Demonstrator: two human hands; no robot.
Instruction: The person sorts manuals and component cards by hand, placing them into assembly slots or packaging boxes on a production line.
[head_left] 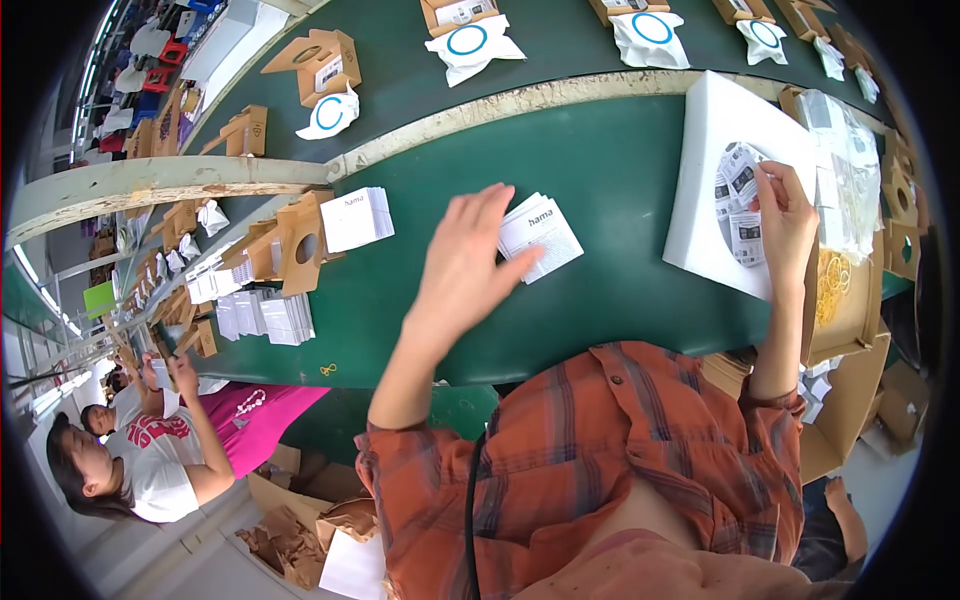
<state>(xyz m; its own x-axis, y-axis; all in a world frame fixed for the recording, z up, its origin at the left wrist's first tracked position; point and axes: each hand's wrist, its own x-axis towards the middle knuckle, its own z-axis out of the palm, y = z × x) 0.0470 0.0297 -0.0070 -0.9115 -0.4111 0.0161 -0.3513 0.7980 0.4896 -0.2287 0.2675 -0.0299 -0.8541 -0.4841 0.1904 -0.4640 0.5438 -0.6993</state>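
My left hand [462,258] is open, its fingers stretched and thumb apart, at the left side of a small stack of white printed leaflets [548,240]. The thumb reaches over the stack's front edge; whether it touches cannot be seen. At the right, my right hand [790,225] pinches the edge of a small printed leaflet [741,183] at the round opening of a white foam block [702,160]. More small black-and-white leaflets [746,238] lie in that opening, partly hidden by the hand.
A taller leaflet stack [358,220] stands left on the green table [440,355], near further leaflet piles [285,318]. Behind a worn rail [480,112] stand cardboard boxes [330,70] with white bags [472,45]. Rubber bands [832,285] lie in a right-hand box. A co-worker [150,455] sits left.
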